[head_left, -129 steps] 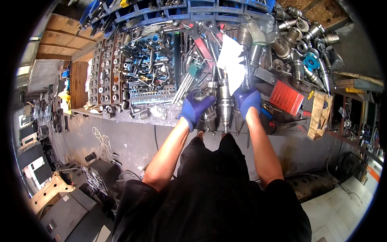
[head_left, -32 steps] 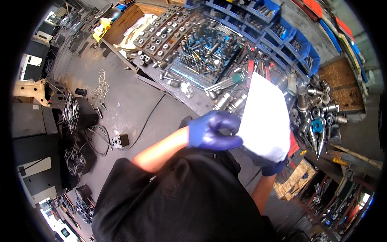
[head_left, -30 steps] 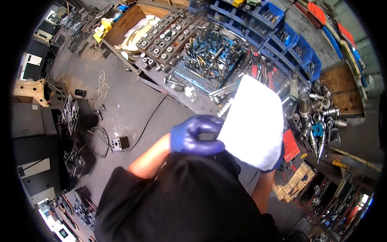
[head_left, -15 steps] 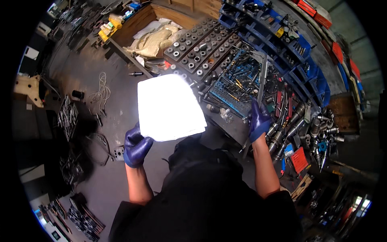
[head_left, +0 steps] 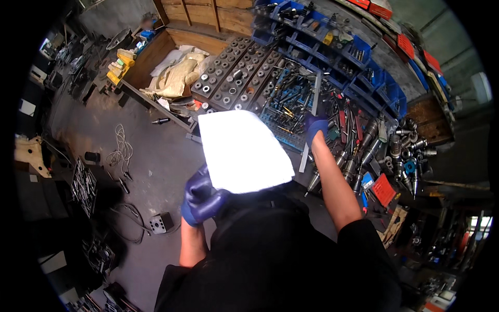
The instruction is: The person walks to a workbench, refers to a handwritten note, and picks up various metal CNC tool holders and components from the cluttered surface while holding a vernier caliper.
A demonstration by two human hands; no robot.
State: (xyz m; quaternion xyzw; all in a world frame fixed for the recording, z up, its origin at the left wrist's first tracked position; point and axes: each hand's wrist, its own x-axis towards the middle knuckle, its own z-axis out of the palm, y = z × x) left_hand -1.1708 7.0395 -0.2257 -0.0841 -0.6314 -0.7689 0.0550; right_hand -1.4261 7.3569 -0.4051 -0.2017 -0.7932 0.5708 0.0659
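A bright white sheet (head_left: pixel 244 151), too washed out to show any marking, is pinched at its lower left corner by my left hand (head_left: pixel 202 200). That hand wears a dark purple glove, the thumb on top of the sheet. On the right, my gloved right hand (head_left: pixel 316 126) is closed around a long grey metal caliper (head_left: pixel 315 96). The caliper stands out above and below the fist, over the right edge of a blue perforated tray (head_left: pixel 283 136) heaped with drill bits and small cutters. My right fingers are mostly hidden behind the hand.
Holed blocks of collets (head_left: pixel 228 78) lie beyond the sheet, beside a wooden crate (head_left: pixel 179 39) with crumpled wrapping. Blue parts bins (head_left: pixel 332 57) rise at the back right. Metal tool holders (head_left: pixel 397 151) are piled at the right. A cable (head_left: pixel 120 148) lies on the left floor.
My right hand has reached farther forward and a little left with the caliper. My left hand and the sheet have shifted right and slightly nearer. The whole view has swung somewhat.
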